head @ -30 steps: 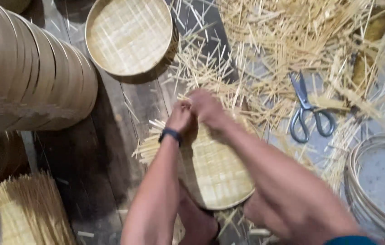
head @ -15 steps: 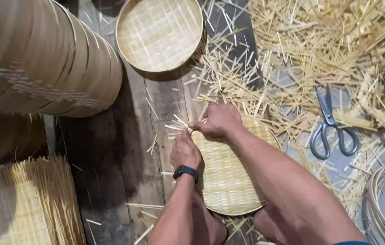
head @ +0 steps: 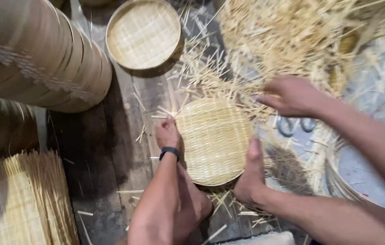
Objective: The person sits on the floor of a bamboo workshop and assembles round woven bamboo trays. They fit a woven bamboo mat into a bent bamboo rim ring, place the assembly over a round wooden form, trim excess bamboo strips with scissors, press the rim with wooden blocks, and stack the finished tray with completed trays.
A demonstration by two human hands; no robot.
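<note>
The left hand (head: 167, 133) is pressing curled fingers on the nine o'clock edge of a round pale woven bamboo tray (head: 213, 140) lying on the dark plank floor (head: 97, 149). The right hand (head: 292, 96), fingers loosely spread and holding nothing, is hovering at two o'clock by loose bamboo splints (head: 283, 41). A bare foot (head: 252, 174) is bracing the tray's four o'clock rim.

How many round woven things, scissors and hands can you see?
Round woven things: 2, the flat mat and the rimmed tray
Scissors: 1, the blue-handled scissors, partly hidden
Hands: 2, the left hand and the right hand
Total: 5
</note>
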